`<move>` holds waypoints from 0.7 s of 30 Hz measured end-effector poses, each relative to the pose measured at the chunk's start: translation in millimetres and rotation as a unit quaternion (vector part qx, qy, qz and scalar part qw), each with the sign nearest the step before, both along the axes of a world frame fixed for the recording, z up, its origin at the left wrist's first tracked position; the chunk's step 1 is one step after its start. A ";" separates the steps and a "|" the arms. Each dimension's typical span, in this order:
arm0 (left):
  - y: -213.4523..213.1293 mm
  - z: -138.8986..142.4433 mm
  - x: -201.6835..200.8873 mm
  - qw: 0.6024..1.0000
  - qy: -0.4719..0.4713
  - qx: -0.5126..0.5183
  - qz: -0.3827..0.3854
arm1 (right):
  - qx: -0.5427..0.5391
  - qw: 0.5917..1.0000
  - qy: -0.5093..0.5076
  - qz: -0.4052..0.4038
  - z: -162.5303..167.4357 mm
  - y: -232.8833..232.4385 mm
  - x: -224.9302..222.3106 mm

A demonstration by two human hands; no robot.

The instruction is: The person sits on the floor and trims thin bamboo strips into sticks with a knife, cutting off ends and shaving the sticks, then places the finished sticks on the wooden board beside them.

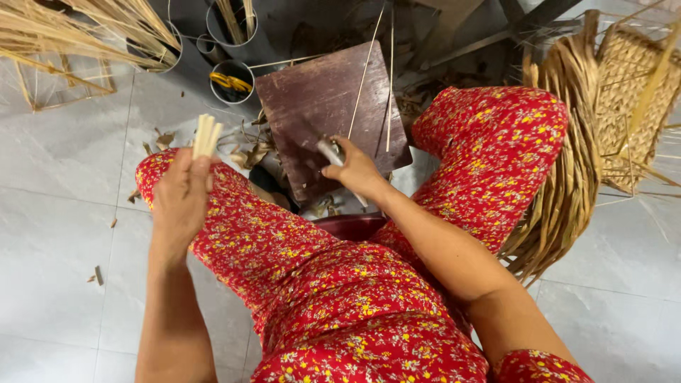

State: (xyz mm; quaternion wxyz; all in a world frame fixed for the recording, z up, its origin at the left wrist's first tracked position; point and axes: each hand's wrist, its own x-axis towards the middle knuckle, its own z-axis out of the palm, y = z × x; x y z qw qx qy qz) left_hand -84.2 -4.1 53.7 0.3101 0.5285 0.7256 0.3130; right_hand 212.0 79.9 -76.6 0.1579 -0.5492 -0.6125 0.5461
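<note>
Red floral trousers [340, 298] fill the foreground. Left hand [179, 198] clenched around a bundle of pale split sticks [206, 136]; right hand [352, 169] grips a knife [330, 151] over the dark wooden board [330, 113], thin reeds [363, 78] lying across it.

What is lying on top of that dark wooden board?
On the dark wooden board lie two thin pale sticks, and the right hand rests there gripping a tool. The hand covers most of the tool.
</note>
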 end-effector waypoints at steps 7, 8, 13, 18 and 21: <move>2.5 14.5 -12.9 0.976 0.096 0.195 0.009 | -0.112 0.970 0.191 -0.105 -24.1 18.7 10.7; 6.4 8.4 -10.2 0.971 0.100 0.216 0.013 | -0.122 0.971 0.179 -0.105 -21.4 14.7 8.7; 29.3 -9.8 8.8 0.960 0.081 0.267 0.018 | -0.078 0.965 0.242 -0.057 12.7 4.4 -8.4; 58.3 7.6 29.9 0.945 0.126 0.298 -0.055 | -0.016 0.955 0.294 -0.033 60.5 19.1 -34.3; 76.0 19.8 35.3 0.932 0.120 0.337 -0.056 | 0.200 0.950 0.240 0.002 87.4 33.2 -49.5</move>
